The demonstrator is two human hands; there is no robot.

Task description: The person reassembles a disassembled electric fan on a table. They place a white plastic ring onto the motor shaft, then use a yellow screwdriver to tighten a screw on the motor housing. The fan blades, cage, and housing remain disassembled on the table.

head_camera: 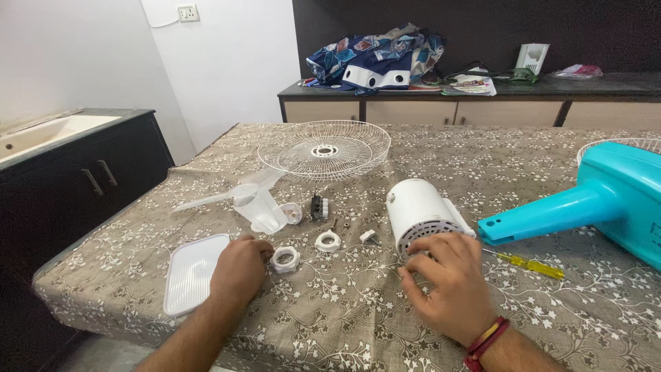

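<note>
Right hand (447, 279) fingers spread on white motor housing (421, 215); left hand (237, 270) loosely curled, touching white ring nut (285, 259), beside rectangular lid (191, 273).

Turquoise fan base (606, 200) runs off the right edge — left hand (237, 272) hides its fingertips.

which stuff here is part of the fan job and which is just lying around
In hand: left hand at white ring nut; right hand on white motor housing; wire fan guard; clear fan blade; turquoise stand; yellow screwdriver.
Lying about: patterned cloth; wall socket; sink.
</note>
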